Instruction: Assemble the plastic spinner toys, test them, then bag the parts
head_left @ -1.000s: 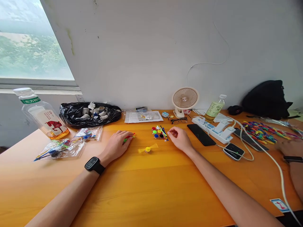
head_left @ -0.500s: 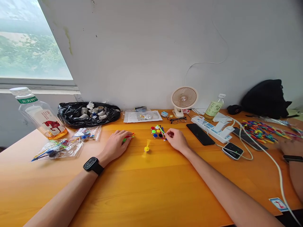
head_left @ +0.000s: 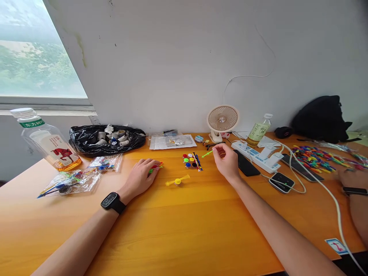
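Observation:
My left hand (head_left: 143,173) lies on the table with its fingers curled over red and green plastic pieces (head_left: 155,167), which poke out between fingers and thumb. My right hand (head_left: 225,161) pinches a thin light-green plastic stick (head_left: 207,154) with a pointed tip, raised just above the table. Left of it sits a cluster of small round plastic pieces (head_left: 188,160) in several colours, with blue, yellow and dark sticks (head_left: 197,161) beside them. Between my hands stands a yellow two-bladed spinner (head_left: 178,181), its blades blurred.
Clear bags of parts (head_left: 71,183) and a tea bottle (head_left: 48,143) stand left. Behind are a black plastic bag (head_left: 77,140), papers (head_left: 155,142) and a fan (head_left: 222,118). Right lie a phone (head_left: 246,164), a power strip (head_left: 258,160), cables and a coloured heap (head_left: 312,158) near another person's hand (head_left: 351,179).
My right hand has moved right, away from the coloured cluster, carrying the green stick. The yellow spinner's blades have turned from lengthwise to crosswise. My left hand has stayed put.

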`<act>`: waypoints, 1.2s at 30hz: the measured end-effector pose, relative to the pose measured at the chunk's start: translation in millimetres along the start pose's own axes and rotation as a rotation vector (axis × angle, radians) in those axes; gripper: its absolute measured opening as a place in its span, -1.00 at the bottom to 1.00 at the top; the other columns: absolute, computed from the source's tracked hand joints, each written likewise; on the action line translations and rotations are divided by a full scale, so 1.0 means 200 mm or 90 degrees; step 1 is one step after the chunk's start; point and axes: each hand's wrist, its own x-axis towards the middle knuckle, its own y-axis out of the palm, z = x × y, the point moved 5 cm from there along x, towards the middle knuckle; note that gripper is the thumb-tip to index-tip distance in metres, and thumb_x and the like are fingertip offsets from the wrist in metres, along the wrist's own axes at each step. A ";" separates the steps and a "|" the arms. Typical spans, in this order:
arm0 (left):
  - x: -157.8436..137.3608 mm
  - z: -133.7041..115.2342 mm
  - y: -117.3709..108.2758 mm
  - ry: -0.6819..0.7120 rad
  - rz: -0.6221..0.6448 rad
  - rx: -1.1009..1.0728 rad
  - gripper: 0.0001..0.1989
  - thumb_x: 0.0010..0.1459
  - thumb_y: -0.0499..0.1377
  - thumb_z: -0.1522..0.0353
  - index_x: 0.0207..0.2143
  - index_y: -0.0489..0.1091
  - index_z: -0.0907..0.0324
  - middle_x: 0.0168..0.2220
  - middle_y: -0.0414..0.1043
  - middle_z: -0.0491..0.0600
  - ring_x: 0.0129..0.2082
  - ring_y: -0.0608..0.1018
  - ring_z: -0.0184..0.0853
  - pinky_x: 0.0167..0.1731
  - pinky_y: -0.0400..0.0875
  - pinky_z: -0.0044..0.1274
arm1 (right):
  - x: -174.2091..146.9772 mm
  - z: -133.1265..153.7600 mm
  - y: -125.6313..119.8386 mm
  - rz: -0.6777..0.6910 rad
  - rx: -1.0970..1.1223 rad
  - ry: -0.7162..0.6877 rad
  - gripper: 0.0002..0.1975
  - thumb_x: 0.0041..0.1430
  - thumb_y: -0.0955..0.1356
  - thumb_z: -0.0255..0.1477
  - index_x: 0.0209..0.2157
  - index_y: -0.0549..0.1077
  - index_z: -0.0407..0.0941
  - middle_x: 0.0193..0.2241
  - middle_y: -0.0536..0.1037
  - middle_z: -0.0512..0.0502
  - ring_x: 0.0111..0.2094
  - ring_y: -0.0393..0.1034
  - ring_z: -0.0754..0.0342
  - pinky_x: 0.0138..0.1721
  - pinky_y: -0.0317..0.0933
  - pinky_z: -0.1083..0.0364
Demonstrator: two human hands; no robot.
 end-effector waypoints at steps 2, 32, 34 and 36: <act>0.00 0.00 0.00 -0.001 0.000 0.001 -0.72 0.47 0.04 0.23 0.05 0.49 0.04 0.00 0.58 0.01 -0.02 0.52 -0.09 -0.04 0.44 -0.29 | 0.00 0.01 -0.01 -0.003 -0.014 -0.017 -0.79 0.35 0.34 -0.23 -0.27 0.48 -0.08 -0.38 0.62 -0.12 -0.43 0.46 0.00 -0.38 0.31 0.06; 0.00 -0.01 0.00 -0.002 0.009 0.000 -0.72 0.47 0.03 0.24 0.06 0.48 0.04 0.03 0.57 0.02 -0.01 0.51 -0.08 -0.01 0.43 -0.27 | -0.01 0.01 0.02 0.073 -0.025 -0.072 -0.82 0.39 0.30 -0.34 -0.13 0.51 -0.08 -0.28 0.65 -0.15 -0.31 0.56 -0.04 -0.16 0.42 0.02; 0.00 -0.01 0.00 -0.003 0.009 0.003 -0.71 0.47 0.03 0.23 0.07 0.48 0.05 0.03 0.57 0.02 -0.01 0.51 -0.08 -0.02 0.43 -0.26 | -0.01 0.00 0.02 0.077 -0.024 -0.066 -0.82 0.38 0.30 -0.33 -0.11 0.51 -0.08 -0.28 0.64 -0.14 -0.30 0.56 -0.04 -0.15 0.42 0.01; 0.00 -0.01 0.00 -0.001 0.009 0.004 -0.71 0.47 0.03 0.23 0.07 0.48 0.05 0.03 0.57 0.03 0.00 0.51 -0.07 -0.01 0.43 -0.26 | -0.01 -0.01 0.01 0.055 -0.019 -0.056 -0.81 0.36 0.32 -0.32 -0.09 0.51 -0.08 -0.28 0.63 -0.15 -0.28 0.57 -0.04 -0.14 0.43 0.01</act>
